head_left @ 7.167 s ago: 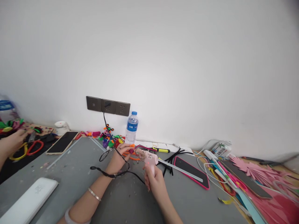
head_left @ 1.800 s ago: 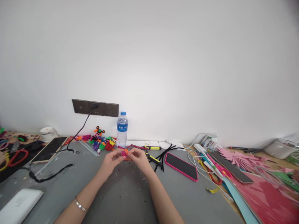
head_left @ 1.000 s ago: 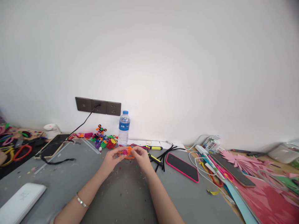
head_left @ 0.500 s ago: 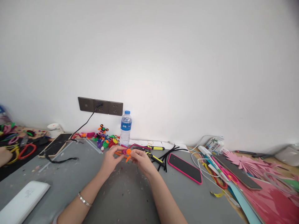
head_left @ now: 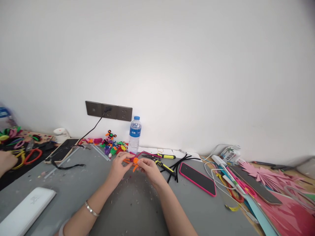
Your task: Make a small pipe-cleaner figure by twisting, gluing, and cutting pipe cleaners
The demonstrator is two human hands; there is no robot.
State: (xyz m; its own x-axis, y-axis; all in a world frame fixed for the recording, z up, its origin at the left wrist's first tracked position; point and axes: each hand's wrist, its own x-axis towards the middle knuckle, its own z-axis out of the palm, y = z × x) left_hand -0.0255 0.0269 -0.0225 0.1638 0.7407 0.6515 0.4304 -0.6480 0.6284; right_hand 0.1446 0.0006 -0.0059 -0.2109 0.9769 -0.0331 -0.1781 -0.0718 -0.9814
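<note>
Between my two hands is a small orange and magenta pipe-cleaner figure (head_left: pixel 135 160), with a round orange coil and loose orange ends. My left hand (head_left: pixel 119 165) pinches its left side, and the fingers cover part of it. Thumb and fingertips of my right hand (head_left: pixel 149 168) close on the orange part from the right. Just beyond the hands lie yellow-and-black pliers (head_left: pixel 165 167). Several finished-looking colourful pipe-cleaner figures (head_left: pixel 115 146) are heaped at the back, left of a water bottle (head_left: pixel 135 135).
Black pipe cleaners (head_left: pixel 177 166) and a pink-cased phone (head_left: pixel 197 179) lie to the right. Beyond them are cables, scissors and pink paper (head_left: pixel 292 206). A white box-like device (head_left: pixel 27 211) sits front left. Another person's hand (head_left: pixel 7 162) is at the far left near red-handled scissors (head_left: pixel 33 156).
The view has shifted slightly, so the surroundings appear a little further right. Both hands keep hold of the figure, whose magenta part is now more covered by the left fingers.
</note>
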